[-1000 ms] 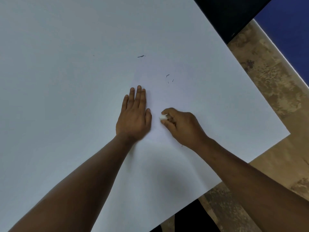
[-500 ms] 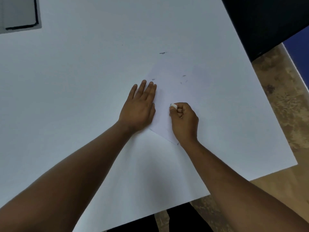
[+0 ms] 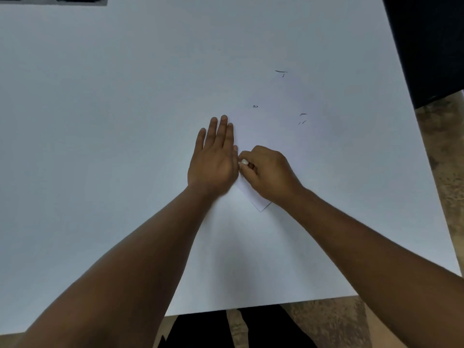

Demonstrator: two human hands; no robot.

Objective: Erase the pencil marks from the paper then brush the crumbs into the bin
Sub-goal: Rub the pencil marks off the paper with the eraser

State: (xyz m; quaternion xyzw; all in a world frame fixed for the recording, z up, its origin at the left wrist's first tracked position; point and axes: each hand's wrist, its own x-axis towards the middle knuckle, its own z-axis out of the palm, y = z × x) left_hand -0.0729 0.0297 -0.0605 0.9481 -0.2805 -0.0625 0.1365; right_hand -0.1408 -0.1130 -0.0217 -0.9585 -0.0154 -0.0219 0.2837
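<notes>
A white sheet of paper [image 3: 281, 136] lies turned like a diamond on the white table [image 3: 100, 121], hard to tell apart from it. My left hand [image 3: 213, 159] presses flat on the paper's left edge, fingers straight. Right beside it, my right hand [image 3: 266, 172] pinches a small white eraser [image 3: 244, 162] against the paper, touching my left thumb. Dark eraser crumbs or pencil bits [image 3: 302, 118] lie on the paper's far part, with another speck [image 3: 255, 106] and one more [image 3: 281, 72] farther off.
The table's right edge runs diagonally, with mottled brown floor [image 3: 442, 159] beyond it. A dark object [image 3: 426, 46] stands at the upper right. A grey, dark-rimmed thing [image 3: 75, 0] shows at the top left edge. The bin is not in view.
My right hand with the eraser has moved left, up against my left hand. The camera view shifted, so everything sits differently in the frame. My left hand stays flat on the paper.
</notes>
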